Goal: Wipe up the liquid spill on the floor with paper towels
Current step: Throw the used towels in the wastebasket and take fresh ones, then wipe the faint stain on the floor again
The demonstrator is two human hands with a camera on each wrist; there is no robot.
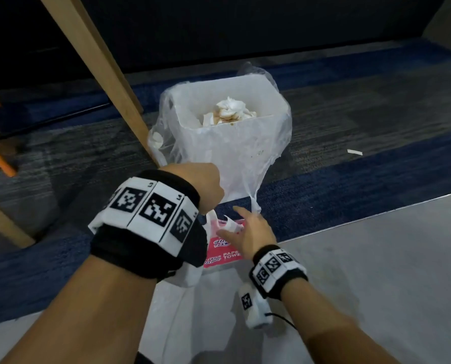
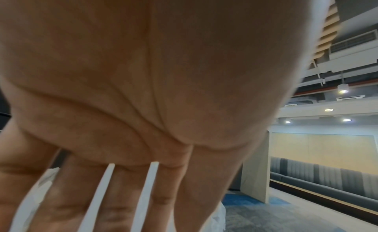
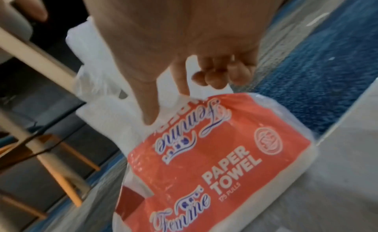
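A red pack of paper towels (image 1: 223, 252) (image 3: 214, 154) lies on the grey floor in front of me. My right hand (image 1: 231, 225) (image 3: 167, 106) reaches to the pack's far end, where thumb and forefinger pinch a white towel sheet (image 1: 232, 227); the other fingers are curled. My left hand (image 1: 208, 185) is raised above the pack with the wrist bent down. In the left wrist view its fingers (image 2: 122, 195) are straight and slightly apart, with white showing between them and nothing held. No liquid is visible on the floor.
A white bin (image 1: 261, 143) with a clear plastic liner stands on the blue carpet just beyond the pack and holds crumpled, stained towels (image 1: 229, 111). A wooden table leg (image 1: 108, 80) slants down on the left. A small white scrap (image 1: 355, 152) lies on the carpet at right.
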